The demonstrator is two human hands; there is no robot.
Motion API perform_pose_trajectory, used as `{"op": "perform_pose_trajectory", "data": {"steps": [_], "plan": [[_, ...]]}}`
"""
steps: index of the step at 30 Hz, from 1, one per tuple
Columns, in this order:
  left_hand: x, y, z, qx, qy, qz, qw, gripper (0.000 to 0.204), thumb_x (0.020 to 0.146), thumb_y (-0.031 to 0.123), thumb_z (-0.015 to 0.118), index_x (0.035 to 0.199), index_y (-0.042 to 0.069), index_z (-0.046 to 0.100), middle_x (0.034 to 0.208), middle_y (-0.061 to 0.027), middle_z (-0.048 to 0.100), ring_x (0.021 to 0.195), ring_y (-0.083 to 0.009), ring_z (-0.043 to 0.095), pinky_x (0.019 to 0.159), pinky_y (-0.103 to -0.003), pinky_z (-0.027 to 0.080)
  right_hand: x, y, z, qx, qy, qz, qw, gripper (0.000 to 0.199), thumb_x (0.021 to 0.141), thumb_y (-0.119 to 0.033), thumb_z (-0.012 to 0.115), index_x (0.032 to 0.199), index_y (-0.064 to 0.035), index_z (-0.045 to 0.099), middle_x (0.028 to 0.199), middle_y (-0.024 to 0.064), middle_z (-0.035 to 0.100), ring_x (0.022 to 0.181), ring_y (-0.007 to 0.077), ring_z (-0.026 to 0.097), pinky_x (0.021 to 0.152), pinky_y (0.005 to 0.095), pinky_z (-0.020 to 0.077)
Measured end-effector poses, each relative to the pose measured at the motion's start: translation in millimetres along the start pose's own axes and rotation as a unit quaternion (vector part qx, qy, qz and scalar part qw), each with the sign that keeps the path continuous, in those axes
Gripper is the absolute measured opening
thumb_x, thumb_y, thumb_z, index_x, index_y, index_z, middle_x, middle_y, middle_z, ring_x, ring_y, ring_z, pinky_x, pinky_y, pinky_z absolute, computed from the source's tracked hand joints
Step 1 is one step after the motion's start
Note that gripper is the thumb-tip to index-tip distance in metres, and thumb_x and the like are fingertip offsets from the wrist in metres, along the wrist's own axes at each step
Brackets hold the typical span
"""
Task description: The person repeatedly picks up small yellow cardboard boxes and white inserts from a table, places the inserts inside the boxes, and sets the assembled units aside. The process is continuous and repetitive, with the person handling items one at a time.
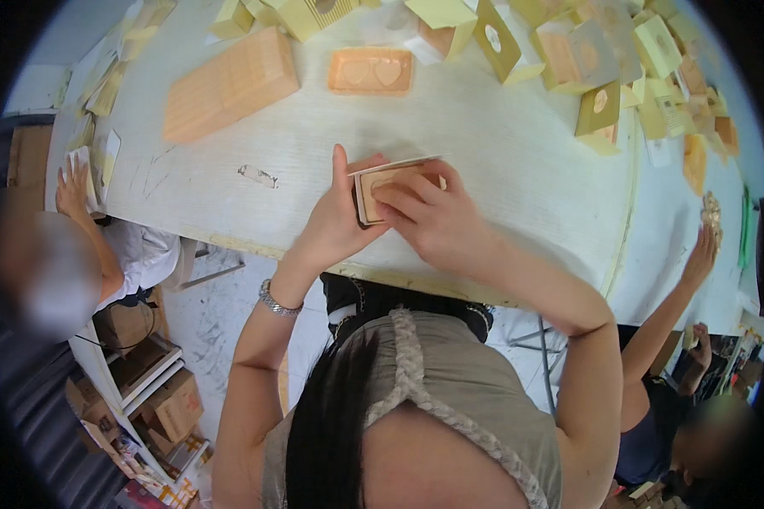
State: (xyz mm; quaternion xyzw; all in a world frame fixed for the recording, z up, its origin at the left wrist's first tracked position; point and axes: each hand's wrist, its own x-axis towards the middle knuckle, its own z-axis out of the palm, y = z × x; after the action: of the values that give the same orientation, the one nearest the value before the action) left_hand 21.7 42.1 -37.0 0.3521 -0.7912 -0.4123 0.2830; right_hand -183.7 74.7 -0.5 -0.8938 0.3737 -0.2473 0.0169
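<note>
Over the table's near edge, my left hand (333, 222) grips a small open box (358, 202) from its left side, thumb pointing up. The box is tilted toward me, and its pale lid edge rises at the back. A peach-coloured plastic tray (372, 181) sits in it. My right hand (437, 216) reaches in from the right with bent fingers closed against the tray, covering much of it. What lies under those fingertips is hidden. Beyond my hands, a loose peach tray (369, 71) with two rounded hollows lies flat on the table.
A long stack of peach trays (229, 85) lies at the far left of the white table (501, 136). Many yellow boxes (598, 119) crowd the far right. A torn paper scrap (257, 176) lies left of my hands. Co-workers' hands (72, 187) show at both sides.
</note>
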Motion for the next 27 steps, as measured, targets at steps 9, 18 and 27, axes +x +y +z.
{"op": "perform_pose_trajectory", "data": {"steps": [9, 18, 27], "plan": [[32.5, 45.3, -53.7, -0.097, -0.205, -0.054, 0.972, 0.081, 0.080, 0.013, 0.075, 0.149, 0.003, 0.034, 0.145, -0.0111, 0.048, 0.133, -0.0276, 0.046, 0.113, -0.041, 0.034, -16.3, 1.0, -30.1, -0.006, -0.068, 0.107, 0.992, 0.024, 0.071, -0.014, 0.068, 0.094, -0.0130, 0.071, 0.103, 0.0044, 0.060, 0.100, 0.0223, 0.056, 0.094, 0.0437, 0.0390], [79.5, -4.8, -12.5, -0.251, 0.129, -0.044, 0.958, 0.043, 0.090, 0.000, 0.062, 0.131, 0.003, 0.051, 0.123, -0.0068, 0.060, 0.109, -0.0131, 0.057, 0.094, -0.029, 0.047, 27.6, 106.5, -125.8, -0.363, 0.247, 0.271, 0.857, 0.050, 0.079, -0.023, 0.078, 0.123, -0.0072, 0.059, 0.103, 0.0116, 0.066, 0.100, 0.0293, 0.058, 0.083, 0.0417, 0.0465], [34.1, 45.8, 23.6, 0.005, 0.168, -0.032, 0.985, 0.082, 0.078, 0.014, 0.077, 0.145, 0.002, 0.031, 0.136, -0.0165, 0.051, 0.128, -0.0281, 0.048, 0.103, -0.039, 0.045, 55.9, 21.1, -45.3, 0.129, -0.015, 0.328, 0.936, 0.012, 0.078, -0.017, 0.066, 0.072, -0.0063, 0.068, 0.068, 0.0122, 0.067, 0.060, 0.0300, 0.064, 0.059, 0.0401, 0.0524]]}}
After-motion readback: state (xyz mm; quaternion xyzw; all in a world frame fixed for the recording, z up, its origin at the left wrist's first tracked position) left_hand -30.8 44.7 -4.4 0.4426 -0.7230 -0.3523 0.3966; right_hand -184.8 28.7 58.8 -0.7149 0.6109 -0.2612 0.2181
